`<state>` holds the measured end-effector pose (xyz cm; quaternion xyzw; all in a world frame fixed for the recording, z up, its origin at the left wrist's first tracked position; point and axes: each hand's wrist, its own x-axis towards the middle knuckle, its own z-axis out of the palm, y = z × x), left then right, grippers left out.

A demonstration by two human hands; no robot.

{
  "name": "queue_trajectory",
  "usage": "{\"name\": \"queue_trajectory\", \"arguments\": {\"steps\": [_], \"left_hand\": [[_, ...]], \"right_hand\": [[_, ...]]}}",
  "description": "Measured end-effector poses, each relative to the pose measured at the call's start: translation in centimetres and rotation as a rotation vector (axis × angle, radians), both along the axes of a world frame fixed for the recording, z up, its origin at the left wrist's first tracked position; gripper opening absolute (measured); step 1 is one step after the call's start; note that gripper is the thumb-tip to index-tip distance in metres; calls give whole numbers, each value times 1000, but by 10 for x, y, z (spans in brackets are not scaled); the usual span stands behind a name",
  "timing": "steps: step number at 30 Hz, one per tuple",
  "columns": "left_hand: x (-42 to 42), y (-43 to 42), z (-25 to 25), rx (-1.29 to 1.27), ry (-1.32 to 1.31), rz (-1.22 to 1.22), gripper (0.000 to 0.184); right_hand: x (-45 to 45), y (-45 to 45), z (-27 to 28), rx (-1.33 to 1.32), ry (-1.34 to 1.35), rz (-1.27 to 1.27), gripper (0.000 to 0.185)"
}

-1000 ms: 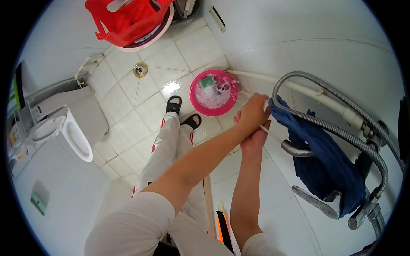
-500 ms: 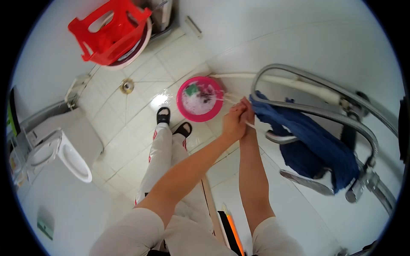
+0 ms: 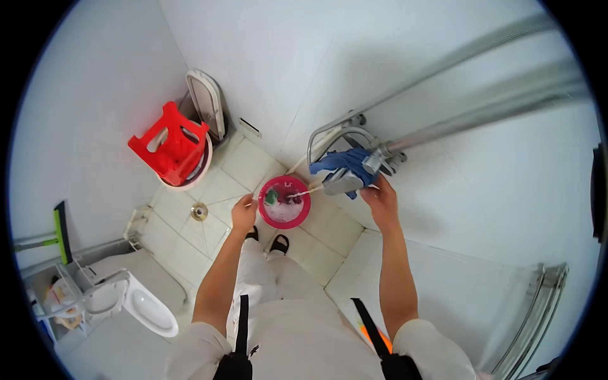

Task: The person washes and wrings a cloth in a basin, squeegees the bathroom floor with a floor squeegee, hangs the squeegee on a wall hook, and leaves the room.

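Note:
A pink basin [image 3: 305, 213] stands on the tiled floor with foamy water, dark cloth and a green piece [image 3: 271, 197] in it. Water runs into it from the metal faucet [image 3: 342, 183] on the right. Blue cloth [image 3: 342, 161] hangs over that faucet. My right hand [image 3: 382, 204] is at the faucet's near side, touching the cloth's lower edge; its fingers are bent and their tips partly hidden. Left of the basin's rim, my left hand [image 3: 243, 215] is raised with curled fingers; whether something small is pinched in them is unclear.
A red stool [image 3: 175, 156] rests upside down on a tub at the back left. A floor drain [image 3: 199, 211] lies left of the basin. The toilet [image 3: 152, 310] and a green squeegee [image 3: 62, 232] are farther left. A metal rack [image 3: 538, 316] is at right.
My hands were together in the water stream beside the basin. They have parted, the left to the basin's left side, the right to the faucet. My view has risen and pulled back.

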<state>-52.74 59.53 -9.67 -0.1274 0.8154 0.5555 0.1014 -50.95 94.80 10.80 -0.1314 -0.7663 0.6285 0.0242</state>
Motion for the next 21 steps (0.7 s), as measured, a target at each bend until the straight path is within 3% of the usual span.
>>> {"name": "queue_trajectory", "arguments": {"steps": [1, 3, 5, 7, 8, 11, 12, 13, 16, 17, 21], "left_hand": [[6, -19, 24, -62, -41, -6, 37], [26, -68, -22, -81, -43, 52, 36], [54, -110, -14, -120, -29, 96, 35], [75, -144, 19, -216, -160, 35, 34], [91, -163, 7, -160, -160, 69, 31], [126, -221, -25, -99, -235, 158, 28], [142, -243, -36, -100, -286, 193, 28], [159, -279, -62, -100, -272, 66, 21], [181, -319, -42, 67, -507, 303, 34], [193, -338, -53, 71, -545, 365, 29], [233, -383, -17, -87, -813, 410, 20]], "right_hand": [[-1, -6, 6, 6, -3, -42, 52], [-5, -9, 10, 105, 27, -120, 43], [5, -13, 18, 294, 47, -211, 34], [11, -29, 42, 495, 245, -149, 30], [15, -37, 54, 598, 338, -122, 28], [29, -76, 83, 449, 342, 73, 33], [33, -87, 94, 456, 319, 23, 32], [38, -97, 104, 458, 284, -18, 31], [69, -118, 82, 377, 66, -229, 27], [74, -116, 70, 343, -17, -317, 26], [96, -132, 20, 129, -147, -406, 16]]}}
